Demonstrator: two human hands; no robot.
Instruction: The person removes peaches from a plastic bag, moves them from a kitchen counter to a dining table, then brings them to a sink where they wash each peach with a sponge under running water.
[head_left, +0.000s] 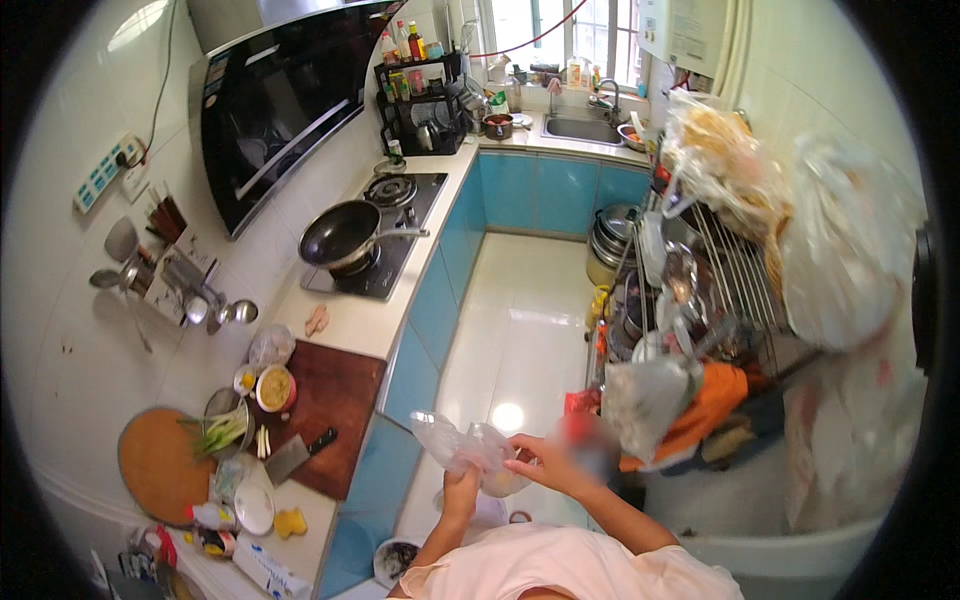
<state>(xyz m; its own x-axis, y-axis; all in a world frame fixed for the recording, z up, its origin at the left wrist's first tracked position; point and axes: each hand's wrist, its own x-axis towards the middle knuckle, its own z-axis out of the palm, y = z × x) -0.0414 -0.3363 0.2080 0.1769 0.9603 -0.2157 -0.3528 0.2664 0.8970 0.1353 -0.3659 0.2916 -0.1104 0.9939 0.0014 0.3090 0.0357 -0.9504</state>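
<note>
In front of my body I hold a thin clear plastic bag (489, 459) over the floor. My left hand (460, 491) grips its gathered lower left part. The fingertips of my right hand (551, 466) pinch its right edge. Something pale yellowish shows faintly inside the bag, too blurred to name. To my left, a cleaver (294, 456) with a black handle lies across the edge of a dark wooden cutting board (341, 390). On the board's far left stands a tub of yellowish food (276, 388). Spring onions (229, 431) lie in a bowl beside it.
A wok (341, 232) sits on the gas hob (394, 255), near a piece of raw meat (317, 320). Below the counter stands a waste bin (396, 561). At my right, a wire rack (720, 255) bears pots and bags. The sink (583, 130) is at the far end.
</note>
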